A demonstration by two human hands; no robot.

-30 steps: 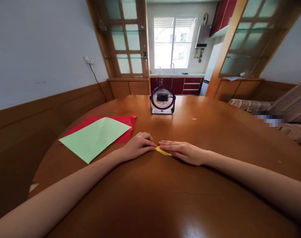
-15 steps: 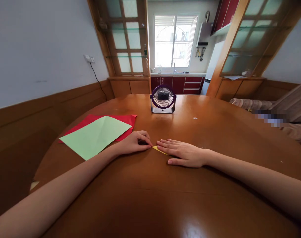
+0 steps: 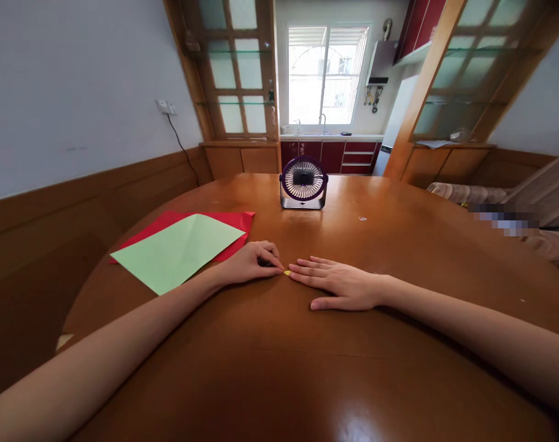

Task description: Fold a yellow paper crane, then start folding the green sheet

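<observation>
— Hands first: how do they lie?
— Both rest on the table (image 3: 279,368). The right hand (image 3: 341,283) lies flat, palm down, fingers stretched out, covering nearly all of the yellow paper (image 3: 287,272); only a small tip shows at its fingertips. The left hand (image 3: 251,264) is loosely curled, its fingertip pressing that tip, gripping nothing.
— So the paper is where?
— Flat on the table, between the two hands, mostly under the right.
— And farther off?
— Left of the left hand a green sheet (image 3: 178,250) lies on a red sheet (image 3: 233,222). Beyond, at the far edge, stands a fan (image 3: 303,182).
</observation>
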